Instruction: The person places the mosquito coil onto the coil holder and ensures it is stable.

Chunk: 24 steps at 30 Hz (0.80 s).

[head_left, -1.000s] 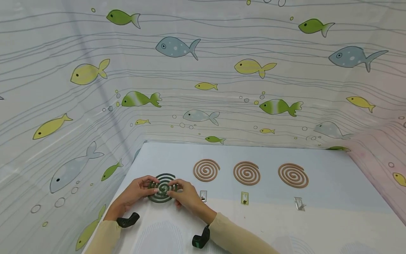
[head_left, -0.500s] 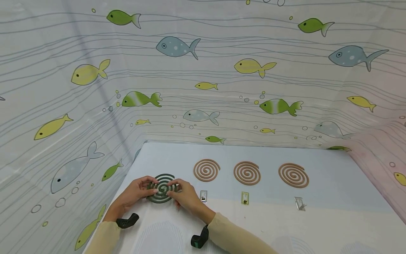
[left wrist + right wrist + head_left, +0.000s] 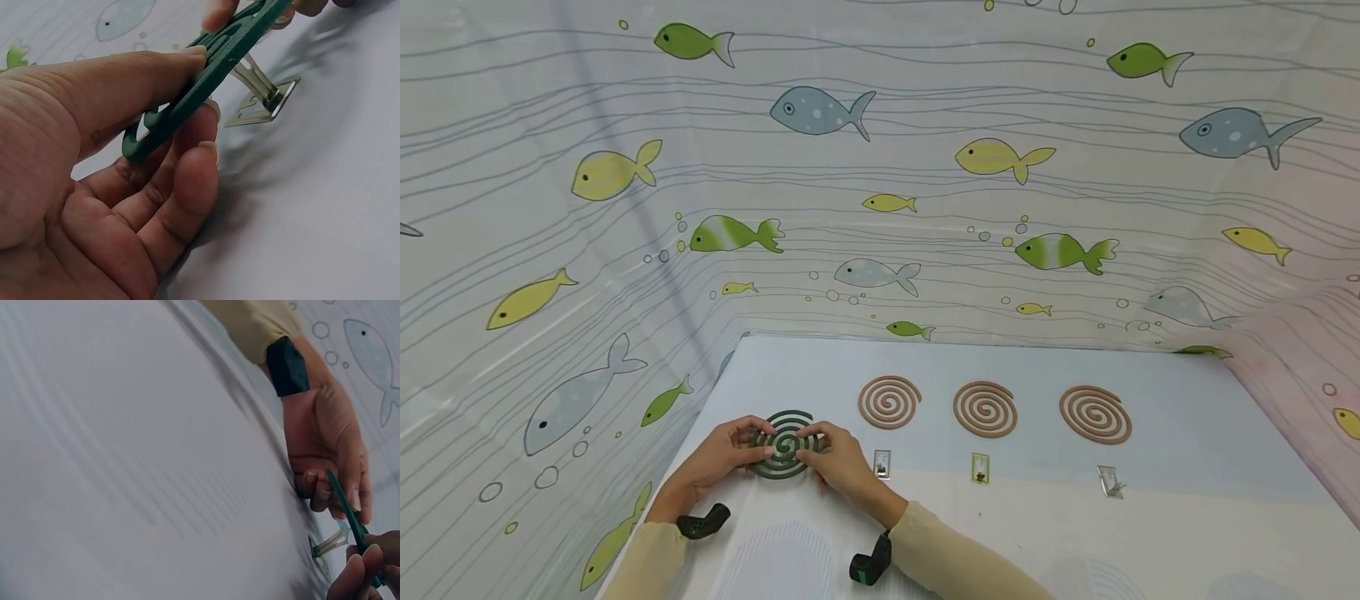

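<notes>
A dark green mosquito coil (image 3: pixel 786 447) is held at the left of the table between both hands. My left hand (image 3: pixel 718 454) pinches its left side, thumb on top and fingers beneath. On the opposite side, my right hand (image 3: pixel 842 467) pinches it with thumb and fingertips. In the left wrist view the coil (image 3: pixel 200 94) is raised off the table, over a small metal stand (image 3: pixel 269 100) whose upright prong reaches up to its underside. The right wrist view shows the coil (image 3: pixel 345 506) edge-on with the stand (image 3: pixel 330 544) beside it.
Farther back lie three brown mosquito coils (image 3: pixel 887 403) in a row across the table (image 3: pixel 1195 400). In front of them sit a silver stand (image 3: pixel 882 465), a gold-toned stand (image 3: pixel 980 468) and another silver stand (image 3: pixel 1109 482). Fish-patterned sheeting (image 3: pixel 925 242) encloses the table's back and sides.
Both hands keep their grip on the green coil, which has shifted only very slightly. The brown coils and the other stands lie as before.
</notes>
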Tool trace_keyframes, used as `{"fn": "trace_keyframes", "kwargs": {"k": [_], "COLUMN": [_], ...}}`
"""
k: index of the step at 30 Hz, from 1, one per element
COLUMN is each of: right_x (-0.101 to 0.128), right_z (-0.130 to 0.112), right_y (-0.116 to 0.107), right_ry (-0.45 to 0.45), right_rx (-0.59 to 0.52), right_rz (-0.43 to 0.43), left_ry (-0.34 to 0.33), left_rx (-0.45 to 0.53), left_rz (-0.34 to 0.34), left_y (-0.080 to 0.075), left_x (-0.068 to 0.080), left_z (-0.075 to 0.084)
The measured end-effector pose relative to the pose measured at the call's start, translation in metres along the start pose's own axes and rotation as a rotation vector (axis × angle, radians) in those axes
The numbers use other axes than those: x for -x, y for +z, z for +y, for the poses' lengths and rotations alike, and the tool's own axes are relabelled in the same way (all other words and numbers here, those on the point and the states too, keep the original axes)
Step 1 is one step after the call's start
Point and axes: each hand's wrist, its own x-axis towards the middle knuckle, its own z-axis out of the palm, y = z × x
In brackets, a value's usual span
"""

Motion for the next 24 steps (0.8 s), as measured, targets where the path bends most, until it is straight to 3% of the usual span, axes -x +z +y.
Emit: {"fn": "trace_keyframes", "kwargs": {"k": [24], "right_x": [0.0053], "right_z": [-0.0029], "right_y": [0.0017], "right_ry": [0.008], "right_rx": [-0.017], "right_rz": [-0.001], "left_ry": [0.007], "left_rx": [-0.011], "left_rz": [0.002], "left_y": [0.0003], "left_x": [0.002], "left_z": [-0.001]}}
